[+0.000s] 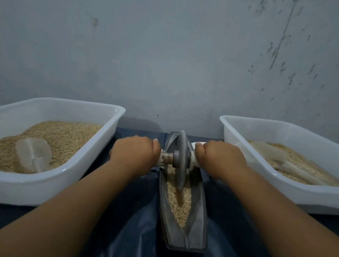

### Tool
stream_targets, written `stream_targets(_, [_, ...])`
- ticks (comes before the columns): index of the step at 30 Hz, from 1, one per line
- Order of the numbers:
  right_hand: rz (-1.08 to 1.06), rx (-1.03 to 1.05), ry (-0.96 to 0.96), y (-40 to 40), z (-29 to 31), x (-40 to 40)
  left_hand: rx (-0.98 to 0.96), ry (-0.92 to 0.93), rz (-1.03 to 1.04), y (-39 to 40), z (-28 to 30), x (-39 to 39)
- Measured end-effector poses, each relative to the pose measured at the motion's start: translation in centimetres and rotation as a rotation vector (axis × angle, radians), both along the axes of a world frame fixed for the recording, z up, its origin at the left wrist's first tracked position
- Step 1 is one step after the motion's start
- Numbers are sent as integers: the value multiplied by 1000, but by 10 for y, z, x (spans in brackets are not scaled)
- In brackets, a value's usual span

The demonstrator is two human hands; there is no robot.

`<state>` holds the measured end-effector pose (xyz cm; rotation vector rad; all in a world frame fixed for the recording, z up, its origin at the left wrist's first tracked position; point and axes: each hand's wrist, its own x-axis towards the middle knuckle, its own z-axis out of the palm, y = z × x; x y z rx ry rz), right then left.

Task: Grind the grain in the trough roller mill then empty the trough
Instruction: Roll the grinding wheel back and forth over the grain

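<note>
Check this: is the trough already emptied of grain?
No, grain fills the trough under the roller wheel, with the left hand and right hand gripping its axle handles.

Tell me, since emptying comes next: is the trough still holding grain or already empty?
Holding grain. Tan grain lies along the channel of the trough, around the grinding wheel.
</note>
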<state>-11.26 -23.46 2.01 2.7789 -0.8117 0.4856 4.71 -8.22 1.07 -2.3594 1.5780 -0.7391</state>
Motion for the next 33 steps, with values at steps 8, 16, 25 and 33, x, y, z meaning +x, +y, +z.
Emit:
stream_targets(8, [47, -57, 153, 44, 6, -59, -8, -29, -128, 59, 5, -40])
stream_targets(16, [-88, -4, 89, 19, -4, -24, -35, -90, -54, 19, 4, -18])
stream_targets(25, [-106, 111, -71, -4, 8, 10, -31, -8, -2, -8, 3, 7])
stream_targets(33, [-49, 4, 19, 44, 3, -57, -16, -99, -134, 56, -7, -34])
